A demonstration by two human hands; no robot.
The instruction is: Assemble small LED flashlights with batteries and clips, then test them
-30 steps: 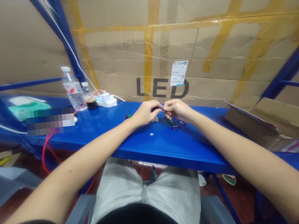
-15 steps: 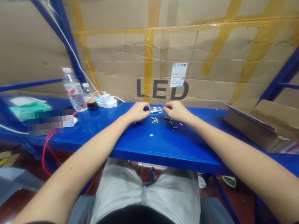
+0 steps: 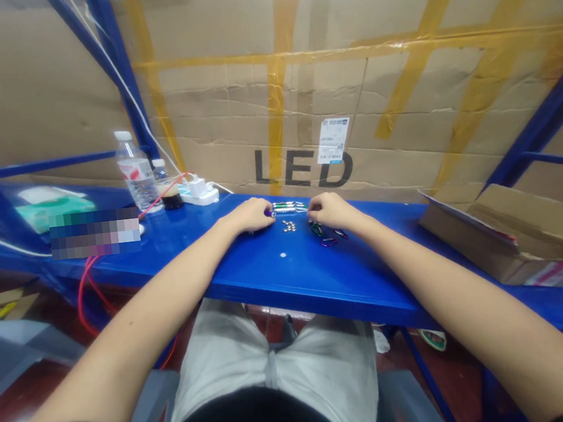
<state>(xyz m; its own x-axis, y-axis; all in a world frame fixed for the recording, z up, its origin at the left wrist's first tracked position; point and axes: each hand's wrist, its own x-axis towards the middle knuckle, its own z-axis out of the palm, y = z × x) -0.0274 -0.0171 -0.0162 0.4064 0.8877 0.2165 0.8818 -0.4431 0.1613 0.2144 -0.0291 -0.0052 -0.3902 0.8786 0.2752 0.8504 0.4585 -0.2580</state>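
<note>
My left hand [image 3: 252, 214] is closed, fingers curled around a small purple object [image 3: 268, 214], mostly hidden and perhaps a carabiner. My right hand [image 3: 332, 210] has its fingertips pinched together over a few small carabiners, and whatever lies between them is hidden. A green carabiner [image 3: 317, 230] and a purple carabiner [image 3: 328, 241] rest on the blue table just below that hand. Between my hands, shiny silver-and-green slender pieces [image 3: 288, 207] lie in a row. Several small metal pieces [image 3: 289, 225] are grouped in front of them.
An open cardboard box [image 3: 516, 240] stands at the right on the blue table [image 3: 278, 278]. At the left are a water bottle [image 3: 135, 172], a small dark-liquid bottle [image 3: 172, 194] and a power strip [image 3: 200, 194] with cables. A large taped carton [image 3: 230, 109] walls the back.
My left hand has drawn left, away from the row of slender pieces, keeping the purple object. My right hand stays nearly in place by the carabiners.
</note>
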